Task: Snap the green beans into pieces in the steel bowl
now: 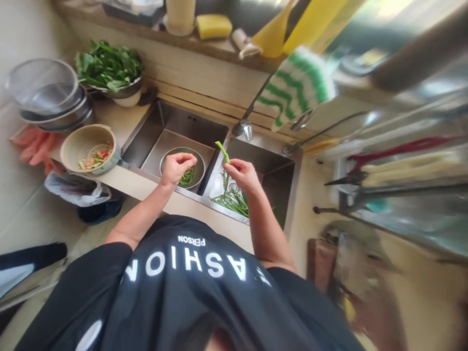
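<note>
My right hand (243, 174) pinches a green bean (222, 152), its pale broken end pointing up and toward the left. Below that hand, long green beans (234, 202) lie in the right sink basin. My left hand (177, 168) hovers over a round metal bowl (202, 168) in the left basin, thumb and fingertips pressed together. Whatever may be between those fingertips is too small to make out. Short bean pieces (186, 177) lie in the bowl, partly hidden by my left hand.
On the left counter stand a beige basket (66, 151) with scraps, stacked bowls (54, 119) and a heap of leafy greens (109, 66). The faucet (246, 127) and a green-striped cloth (292, 87) are behind the sink. A rack (402, 192) fills the right side.
</note>
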The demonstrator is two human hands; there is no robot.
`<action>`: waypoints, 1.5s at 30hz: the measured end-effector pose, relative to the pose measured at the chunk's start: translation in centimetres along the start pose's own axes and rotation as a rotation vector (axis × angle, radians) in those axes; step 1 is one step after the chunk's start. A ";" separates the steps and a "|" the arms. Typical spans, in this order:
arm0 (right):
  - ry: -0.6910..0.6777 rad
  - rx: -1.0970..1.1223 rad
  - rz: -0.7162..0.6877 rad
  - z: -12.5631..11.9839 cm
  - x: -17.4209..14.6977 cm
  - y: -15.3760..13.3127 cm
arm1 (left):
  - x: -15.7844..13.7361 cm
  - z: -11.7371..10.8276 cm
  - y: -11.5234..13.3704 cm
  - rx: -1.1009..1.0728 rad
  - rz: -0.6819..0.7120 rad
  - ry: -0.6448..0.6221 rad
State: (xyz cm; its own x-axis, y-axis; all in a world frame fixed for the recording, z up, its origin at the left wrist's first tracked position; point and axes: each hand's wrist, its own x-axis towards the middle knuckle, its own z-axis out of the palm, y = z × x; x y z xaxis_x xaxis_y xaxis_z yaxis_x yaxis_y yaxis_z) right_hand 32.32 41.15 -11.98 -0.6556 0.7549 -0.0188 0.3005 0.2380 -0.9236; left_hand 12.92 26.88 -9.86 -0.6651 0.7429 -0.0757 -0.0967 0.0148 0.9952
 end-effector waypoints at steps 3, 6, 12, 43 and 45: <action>-0.019 -0.056 -0.202 3.4 -0.1 -3.6 | 0.0 -0.5 0.9 -0.207 -0.045 0.016; -0.017 -0.183 -0.360 6.2 -0.1 -5.5 | -0.2 -1.9 1.7 -0.308 -0.063 0.053; -0.105 -0.350 -0.454 8.4 0.1 -6.9 | -0.4 -4.9 2.3 -0.243 0.028 0.083; -0.048 -0.173 -0.442 9.6 1.3 -10.3 | -1.1 -4.4 4.5 0.082 0.097 -0.050; -0.124 -0.040 -0.312 9.4 1.5 -10.1 | -1.0 -4.4 4.5 -0.037 -0.005 -0.093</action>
State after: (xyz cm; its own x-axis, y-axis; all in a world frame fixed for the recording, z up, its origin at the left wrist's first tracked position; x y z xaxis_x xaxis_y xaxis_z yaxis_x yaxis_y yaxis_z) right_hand 21.81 34.09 -6.25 -0.7985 0.5625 0.2143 0.0970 0.4716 -0.8764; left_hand 9.92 23.31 -5.61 -0.5934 0.8016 -0.0724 -0.1283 -0.0054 0.9917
